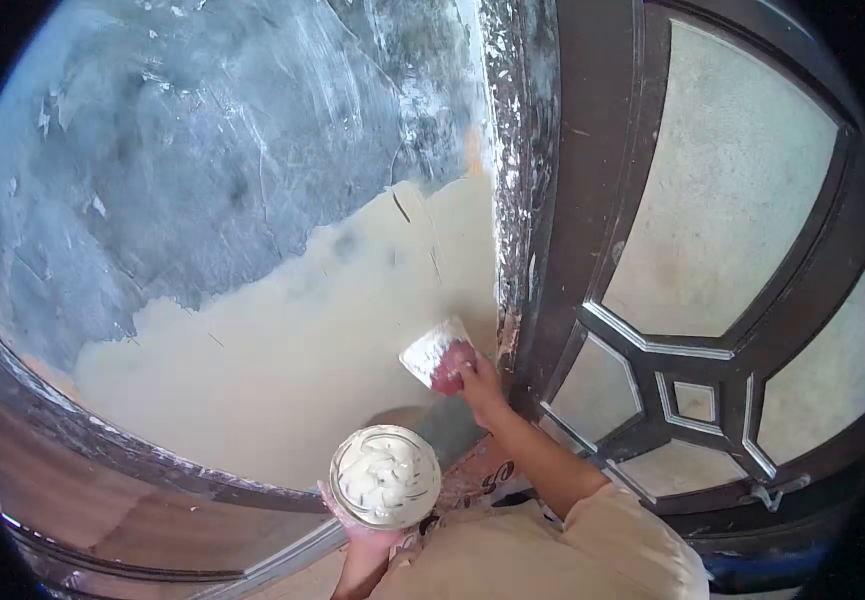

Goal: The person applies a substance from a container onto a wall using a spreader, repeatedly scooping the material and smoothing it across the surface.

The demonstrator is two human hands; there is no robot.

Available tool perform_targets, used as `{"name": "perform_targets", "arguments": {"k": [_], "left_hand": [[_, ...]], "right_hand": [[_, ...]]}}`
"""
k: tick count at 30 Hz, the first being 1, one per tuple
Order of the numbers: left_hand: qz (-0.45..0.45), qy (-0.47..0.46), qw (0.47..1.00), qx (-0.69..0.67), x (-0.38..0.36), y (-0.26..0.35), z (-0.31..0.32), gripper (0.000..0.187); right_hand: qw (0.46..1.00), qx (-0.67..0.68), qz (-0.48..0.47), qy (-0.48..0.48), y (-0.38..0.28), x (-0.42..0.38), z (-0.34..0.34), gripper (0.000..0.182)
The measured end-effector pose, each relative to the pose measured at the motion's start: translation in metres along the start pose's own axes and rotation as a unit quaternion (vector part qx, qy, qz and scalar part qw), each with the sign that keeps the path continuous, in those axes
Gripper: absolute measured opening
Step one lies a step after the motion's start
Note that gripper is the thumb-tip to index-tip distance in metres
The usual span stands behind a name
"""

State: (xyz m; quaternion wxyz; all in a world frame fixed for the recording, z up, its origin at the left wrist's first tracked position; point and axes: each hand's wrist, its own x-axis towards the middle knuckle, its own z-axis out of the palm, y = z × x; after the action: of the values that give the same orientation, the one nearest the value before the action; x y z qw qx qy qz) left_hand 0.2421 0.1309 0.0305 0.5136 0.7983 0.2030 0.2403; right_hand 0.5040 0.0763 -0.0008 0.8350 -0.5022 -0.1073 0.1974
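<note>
My right hand (482, 385) grips a putty knife (437, 356) by its red part, and its wide blade is smeared white. The blade lies over the cream-coated lower part of the wall (252, 360), close to the wall's right edge. My left hand (367, 530) holds a round tub (336, 480) from below and the side, near my body. White putty (384, 478) with a swirled, uneven top fills the tub. Above the cream coat, the wall's surface is a patchy grey-blue (222, 150) with white scuffs, and the two meet along a ragged slanting border.
A dark, paint-flecked frame (522, 160) edges the wall on the right. Beyond it stands a dark brown door (592, 200) with pale panels and a metal handle (777, 492). A brown ledge (142, 460) curves along the lower left.
</note>
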Motion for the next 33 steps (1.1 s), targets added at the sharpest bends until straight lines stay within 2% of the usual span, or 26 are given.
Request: {"name": "perform_targets", "arguments": {"k": [1,2,3,4,6,8,11,13,15,17,19,20,21,22,23,25,26,27,28,29,31,33], "left_hand": [[-0.010,-0.015,0.943,-0.331,0.002,-0.015,-0.002,0.083],[-0.024,-0.028,0.779,-0.625,0.001,-0.023,-0.004,0.085],[-0.093,0.051,0.824,-0.556,0.005,-0.014,-0.002,0.088],[-0.096,0.050,0.822,-0.558,0.006,-0.009,-0.003,0.088],[-0.149,0.000,0.752,-0.642,0.007,-0.004,-0.006,0.088],[-0.152,0.033,0.756,-0.635,0.010,-0.011,-0.005,0.087],[-0.150,0.019,0.764,-0.628,0.009,-0.007,-0.010,0.087],[-0.198,0.016,0.735,-0.648,0.003,-0.009,-0.018,0.088],[-0.165,0.006,0.746,-0.645,0.004,-0.015,-0.024,0.087],[-0.140,-0.001,0.754,-0.642,-0.001,-0.021,-0.027,0.086],[-0.163,0.001,0.641,-0.750,0.002,-0.030,-0.029,0.083],[-0.163,0.000,0.640,-0.751,0.004,-0.029,-0.029,0.083],[-0.157,-0.004,0.688,-0.708,0.007,-0.027,-0.028,0.082],[-0.151,-0.008,0.733,-0.663,0.009,-0.025,-0.027,0.081],[-0.154,-0.009,0.733,-0.663,0.010,-0.023,-0.027,0.081],[-0.103,-0.079,0.708,-0.694,0.014,-0.016,-0.024,0.081],[-0.104,-0.081,0.708,-0.694,0.014,-0.012,-0.022,0.081],[-0.112,-0.085,0.650,-0.747,0.013,-0.008,-0.020,0.081],[-0.118,-0.088,0.588,-0.796,0.014,-0.006,-0.018,0.081],[-0.043,-0.165,0.716,-0.677,0.016,-0.022,-0.020,0.080],[-0.033,-0.157,0.720,-0.675,0.009,-0.033,-0.023,0.080],[-0.010,-0.145,0.727,-0.671,0.004,-0.041,-0.026,0.079]], "right_hand": [[1.000,-0.019,0.014,0.007,-0.002,-0.001,-0.004,0.028],[0.999,-0.038,0.032,0.014,-0.002,-0.005,-0.006,0.029],[0.999,-0.037,-0.023,-0.009,-0.015,0.000,0.002,0.030],[0.996,-0.037,-0.077,-0.032,-0.038,0.010,0.015,0.030],[0.987,-0.020,-0.138,-0.078,-0.088,0.019,0.048,0.029],[0.967,-0.031,-0.236,-0.086,-0.116,0.037,0.078,0.029],[0.965,-0.059,-0.240,-0.089,-0.123,0.048,0.094,0.029],[0.971,-0.163,-0.175,-0.006,-0.101,0.038,0.076,0.028],[0.981,-0.181,-0.070,0.008,0.000,0.041,0.009,0.030],[0.998,-0.061,0.004,-0.022,0.050,0.011,-0.023,0.033],[1.000,-0.027,0.012,-0.003,0.074,-0.001,-0.040,0.033],[1.000,0.009,0.022,0.013,0.082,0.001,-0.045,0.033],[0.998,0.069,-0.009,-0.005,0.069,0.010,-0.038,0.031],[1.000,0.010,-0.018,0.017,0.051,0.017,-0.037,0.030],[0.998,-0.048,-0.027,0.041,-0.002,0.011,-0.014,0.029],[0.992,-0.023,-0.122,-0.038,-0.069,0.019,0.020,0.027],[0.983,-0.021,-0.170,-0.068,-0.092,0.024,0.035,0.025],[0.967,-0.032,-0.235,-0.097,-0.107,0.033,0.050,0.023],[0.963,-0.035,-0.248,-0.102,-0.112,0.042,0.062,0.023],[0.964,-0.061,-0.240,-0.096,-0.111,0.047,0.073,0.024],[0.965,-0.087,-0.230,-0.091,-0.098,0.052,0.073,0.024],[0.969,-0.134,-0.198,-0.067,-0.047,0.056,0.042,0.027]]}}
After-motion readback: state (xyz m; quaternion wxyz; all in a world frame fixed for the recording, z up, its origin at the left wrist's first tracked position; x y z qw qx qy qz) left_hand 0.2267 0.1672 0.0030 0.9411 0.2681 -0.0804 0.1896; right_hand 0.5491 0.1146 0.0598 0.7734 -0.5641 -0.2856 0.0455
